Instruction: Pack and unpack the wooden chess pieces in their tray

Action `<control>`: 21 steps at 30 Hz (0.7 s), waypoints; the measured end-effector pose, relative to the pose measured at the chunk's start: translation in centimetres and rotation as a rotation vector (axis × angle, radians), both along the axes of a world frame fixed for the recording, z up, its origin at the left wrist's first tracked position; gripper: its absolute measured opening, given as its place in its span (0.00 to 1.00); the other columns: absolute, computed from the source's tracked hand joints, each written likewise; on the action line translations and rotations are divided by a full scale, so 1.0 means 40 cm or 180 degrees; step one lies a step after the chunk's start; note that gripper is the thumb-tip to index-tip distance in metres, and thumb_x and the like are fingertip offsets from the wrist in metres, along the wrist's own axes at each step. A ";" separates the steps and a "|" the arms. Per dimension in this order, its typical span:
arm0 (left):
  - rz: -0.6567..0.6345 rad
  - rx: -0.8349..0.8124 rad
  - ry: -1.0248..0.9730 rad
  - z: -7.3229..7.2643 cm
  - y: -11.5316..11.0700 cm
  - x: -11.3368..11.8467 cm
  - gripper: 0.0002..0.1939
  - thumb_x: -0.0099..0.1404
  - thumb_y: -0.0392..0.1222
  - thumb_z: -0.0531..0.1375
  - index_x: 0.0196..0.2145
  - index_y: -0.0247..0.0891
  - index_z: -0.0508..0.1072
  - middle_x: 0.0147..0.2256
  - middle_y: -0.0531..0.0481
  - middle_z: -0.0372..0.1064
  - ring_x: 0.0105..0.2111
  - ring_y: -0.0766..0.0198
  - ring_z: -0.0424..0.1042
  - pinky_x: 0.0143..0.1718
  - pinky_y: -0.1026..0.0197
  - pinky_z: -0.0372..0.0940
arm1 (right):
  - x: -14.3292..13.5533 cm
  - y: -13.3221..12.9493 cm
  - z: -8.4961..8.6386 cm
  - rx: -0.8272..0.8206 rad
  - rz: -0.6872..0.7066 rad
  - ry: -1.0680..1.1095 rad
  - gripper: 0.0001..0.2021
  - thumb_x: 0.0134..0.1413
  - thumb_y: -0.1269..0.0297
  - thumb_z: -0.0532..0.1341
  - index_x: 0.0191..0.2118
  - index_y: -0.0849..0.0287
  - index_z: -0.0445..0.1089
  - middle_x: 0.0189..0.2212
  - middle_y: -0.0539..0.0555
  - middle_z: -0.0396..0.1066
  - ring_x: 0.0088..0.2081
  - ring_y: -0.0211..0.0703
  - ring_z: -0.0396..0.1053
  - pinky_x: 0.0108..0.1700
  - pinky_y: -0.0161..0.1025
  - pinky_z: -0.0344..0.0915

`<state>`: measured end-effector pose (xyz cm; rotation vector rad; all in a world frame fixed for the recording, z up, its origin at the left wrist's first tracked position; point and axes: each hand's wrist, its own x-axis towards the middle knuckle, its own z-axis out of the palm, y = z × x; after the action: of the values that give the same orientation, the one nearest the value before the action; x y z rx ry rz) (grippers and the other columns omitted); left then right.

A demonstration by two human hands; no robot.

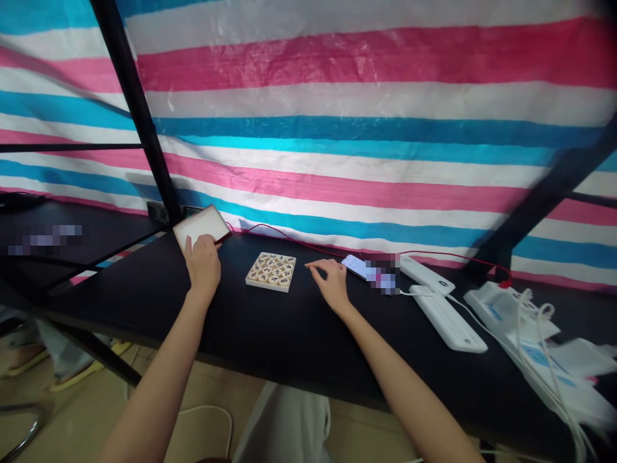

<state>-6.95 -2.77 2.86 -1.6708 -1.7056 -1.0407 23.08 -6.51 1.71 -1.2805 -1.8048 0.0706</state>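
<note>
the left hand (pixel 205 265), left of the middle, has its fingers bent onto a pale box lid (pixel 198 226). the right hand (pixel 332 280) is half open and holds nothing, near the phone (pixel 355 265). the chinese chess pieces (pixel 270 269) sit in a white tray (pixel 267 286) in the middle. a sideways bump from either hand could tip the tray and spill them.

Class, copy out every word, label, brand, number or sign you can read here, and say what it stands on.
No text reads with certainty.
Round pieces: dark characters, too small.
Phone: screen partly pixelated, the rest unreadable.
Upper white device: dark mark, too small.
Power strip: blue labels, blurred.
Tilted lid: no text visible.
</note>
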 end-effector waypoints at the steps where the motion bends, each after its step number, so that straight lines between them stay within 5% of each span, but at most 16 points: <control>1: -0.0175 0.0212 -0.0171 0.013 -0.014 0.012 0.13 0.66 0.38 0.44 0.41 0.33 0.65 0.41 0.39 0.67 0.44 0.55 0.65 0.55 0.49 0.50 | -0.013 -0.013 0.005 -0.0001 0.0056 -0.0047 0.11 0.57 0.61 0.53 0.34 0.51 0.73 0.36 0.49 0.74 0.41 0.43 0.65 0.46 0.44 0.50; 10: -0.0972 0.0566 -0.1602 0.134 -0.139 0.154 0.14 0.63 0.49 0.52 0.42 0.36 0.63 0.39 0.44 0.71 0.39 0.57 0.71 0.40 0.59 0.62 | -0.055 -0.048 0.008 -0.0251 0.0622 0.0128 0.13 0.57 0.57 0.53 0.43 0.51 0.70 0.44 0.51 0.70 0.46 0.45 0.62 0.48 0.44 0.52; 14: -0.2274 0.0073 -0.2842 0.174 -0.151 0.204 0.18 0.60 0.54 0.55 0.41 0.38 0.63 0.37 0.47 0.71 0.38 0.60 0.72 0.38 0.60 0.65 | -0.056 -0.038 0.001 -0.0384 0.0858 0.1143 0.27 0.56 0.51 0.51 0.60 0.50 0.50 0.56 0.53 0.59 0.54 0.45 0.57 0.55 0.47 0.51; 17: -0.3134 -0.0951 -0.3665 0.175 -0.134 0.232 0.22 0.55 0.55 0.59 0.41 0.37 0.66 0.34 0.48 0.73 0.35 0.60 0.73 0.34 0.60 0.67 | -0.069 -0.037 -0.002 -0.0469 0.1140 0.1938 0.31 0.57 0.49 0.49 0.63 0.52 0.40 0.61 0.54 0.50 0.59 0.43 0.50 0.59 0.45 0.48; 19: -0.3332 -0.1395 -0.4016 0.160 -0.110 0.243 0.24 0.53 0.55 0.61 0.41 0.36 0.68 0.33 0.46 0.73 0.34 0.59 0.73 0.33 0.60 0.67 | -0.089 -0.044 -0.002 -0.0542 0.1341 0.2245 0.33 0.57 0.49 0.49 0.64 0.54 0.38 0.60 0.53 0.50 0.60 0.42 0.49 0.60 0.44 0.47; 21: -0.3240 -0.1290 -0.4277 0.137 -0.078 0.245 0.25 0.52 0.54 0.61 0.43 0.34 0.70 0.34 0.45 0.74 0.35 0.58 0.73 0.35 0.59 0.67 | -0.116 -0.055 -0.001 -0.0615 0.1487 0.2401 0.35 0.57 0.49 0.50 0.64 0.55 0.34 0.61 0.54 0.50 0.60 0.42 0.50 0.60 0.44 0.48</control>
<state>2.85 -5.90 8.34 -2.3844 -1.6950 -2.9461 18.43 -8.71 1.66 -0.7650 -1.3979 0.8833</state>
